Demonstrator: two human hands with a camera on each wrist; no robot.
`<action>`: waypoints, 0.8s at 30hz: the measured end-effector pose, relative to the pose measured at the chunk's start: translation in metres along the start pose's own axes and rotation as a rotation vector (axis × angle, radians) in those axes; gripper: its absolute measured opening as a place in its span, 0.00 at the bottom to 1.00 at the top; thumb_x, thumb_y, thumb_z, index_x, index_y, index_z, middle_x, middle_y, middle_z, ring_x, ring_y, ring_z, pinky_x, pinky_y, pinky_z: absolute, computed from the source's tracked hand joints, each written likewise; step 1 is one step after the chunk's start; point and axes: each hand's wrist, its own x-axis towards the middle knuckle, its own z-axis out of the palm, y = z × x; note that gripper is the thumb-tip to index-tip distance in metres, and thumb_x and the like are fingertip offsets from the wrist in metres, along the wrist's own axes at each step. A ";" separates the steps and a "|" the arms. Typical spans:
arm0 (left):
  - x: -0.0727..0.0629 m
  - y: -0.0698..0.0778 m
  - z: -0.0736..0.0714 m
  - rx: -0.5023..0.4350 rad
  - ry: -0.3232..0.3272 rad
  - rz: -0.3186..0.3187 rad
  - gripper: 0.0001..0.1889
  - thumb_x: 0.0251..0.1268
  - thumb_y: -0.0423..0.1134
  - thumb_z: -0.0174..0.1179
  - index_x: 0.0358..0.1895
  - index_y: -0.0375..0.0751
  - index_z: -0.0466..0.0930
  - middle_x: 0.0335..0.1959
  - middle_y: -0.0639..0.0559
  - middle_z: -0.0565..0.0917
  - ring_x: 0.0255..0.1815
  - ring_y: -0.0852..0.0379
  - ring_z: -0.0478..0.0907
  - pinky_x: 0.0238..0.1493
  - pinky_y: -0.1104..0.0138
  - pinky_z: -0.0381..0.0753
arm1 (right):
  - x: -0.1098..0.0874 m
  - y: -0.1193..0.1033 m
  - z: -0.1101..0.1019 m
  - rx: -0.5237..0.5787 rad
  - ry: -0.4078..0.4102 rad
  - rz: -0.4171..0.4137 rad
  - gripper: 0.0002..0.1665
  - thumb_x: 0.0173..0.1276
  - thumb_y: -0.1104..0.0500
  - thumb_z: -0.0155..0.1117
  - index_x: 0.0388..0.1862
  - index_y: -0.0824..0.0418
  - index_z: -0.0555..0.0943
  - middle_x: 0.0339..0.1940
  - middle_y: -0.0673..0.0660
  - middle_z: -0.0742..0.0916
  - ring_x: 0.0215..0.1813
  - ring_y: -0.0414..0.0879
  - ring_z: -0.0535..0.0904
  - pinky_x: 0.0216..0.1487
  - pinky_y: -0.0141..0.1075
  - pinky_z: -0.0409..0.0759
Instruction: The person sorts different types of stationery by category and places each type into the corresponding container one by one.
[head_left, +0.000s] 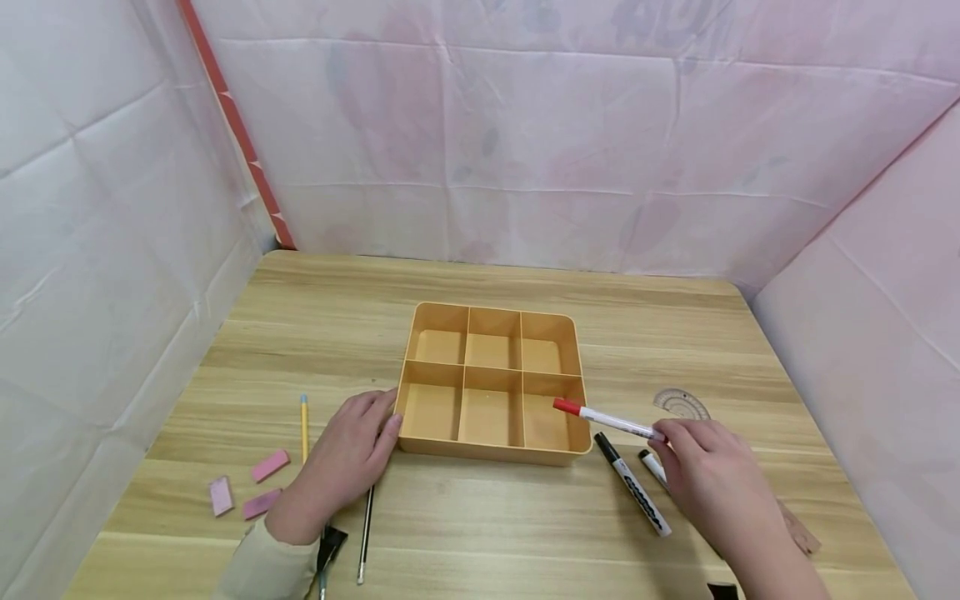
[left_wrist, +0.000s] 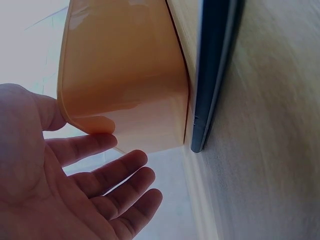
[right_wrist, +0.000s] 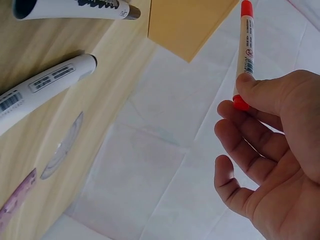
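An orange box with several compartments [head_left: 491,457] sits on the wooden table. My left hand [head_left: 351,446] rests at its left side; in the left wrist view the thumb touches the rim and the index finger [left_wrist: 82,147] the outer wall, while the other fingers extend loosely. With thumb and fingers, my right hand [head_left: 716,479] pinches a white marker with a red cap [head_left: 615,422] by its rear end. The marker is held above the table, its cap over the front right compartment in the head view. In the right wrist view the marker [right_wrist: 247,45] points away from the hand.
Right of the box lie a black-capped marker [head_left: 633,487], another marker [head_left: 652,467], partly covered, and a clear protractor [head_left: 681,404]. Pink erasers [head_left: 270,466], a yellow pencil [head_left: 304,429] and a dark pencil [head_left: 366,533] lie left. Fabric walls [head_left: 562,150] enclose the table.
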 end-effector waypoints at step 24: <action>-0.001 0.000 0.001 0.003 0.012 0.010 0.22 0.81 0.42 0.53 0.68 0.32 0.77 0.58 0.37 0.84 0.63 0.38 0.79 0.66 0.44 0.77 | 0.020 -0.010 0.009 -0.027 -0.050 -0.119 0.34 0.88 0.43 0.36 0.36 0.62 0.84 0.33 0.54 0.88 0.36 0.52 0.81 0.30 0.46 0.73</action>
